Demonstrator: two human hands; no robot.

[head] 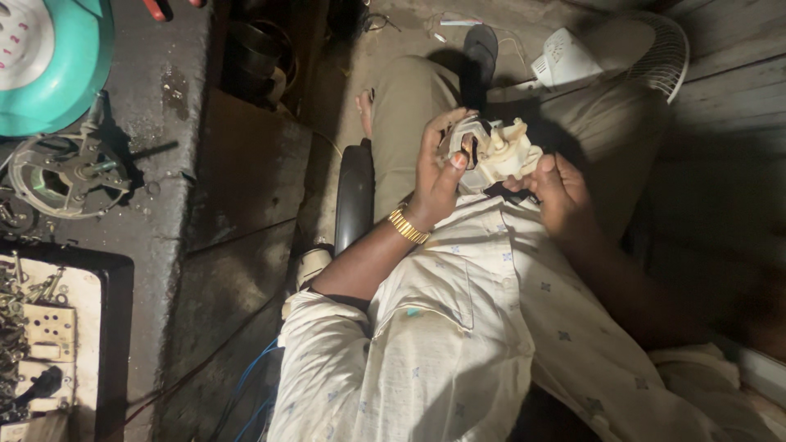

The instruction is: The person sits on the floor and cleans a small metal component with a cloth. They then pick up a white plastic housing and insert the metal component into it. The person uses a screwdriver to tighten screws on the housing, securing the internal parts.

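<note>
The person sits with both forearms drawn in over the lap, holding a small cream-white plastic motor housing with a dark wound core [491, 151] between the two hands, just above the knees and in front of the pale patterned shirt [458, 327].

The left hand [438, 168] comes up from a bent elbow, the wrist carrying a gold-coloured metal watch band [408, 226]. Its fingers curl around the left side of the housing and the thumb presses across the front of the dark core, so this hand is closed in a grip on the part.

The right hand [557, 192] reaches in from the shadowed side, palm turned toward the part, fingertips touching its lower right edge. It seems to pinch the housing lightly, though the dim light hides how firmly the fingers close.

Beyond the knees a white plastic table fan with a wire grille [630, 49] lies on the floor. To the person's left, on a grey bench, rest a bare metal fan motor with a round wire frame [65, 176] and a teal plastic round casing [57, 61].
</note>
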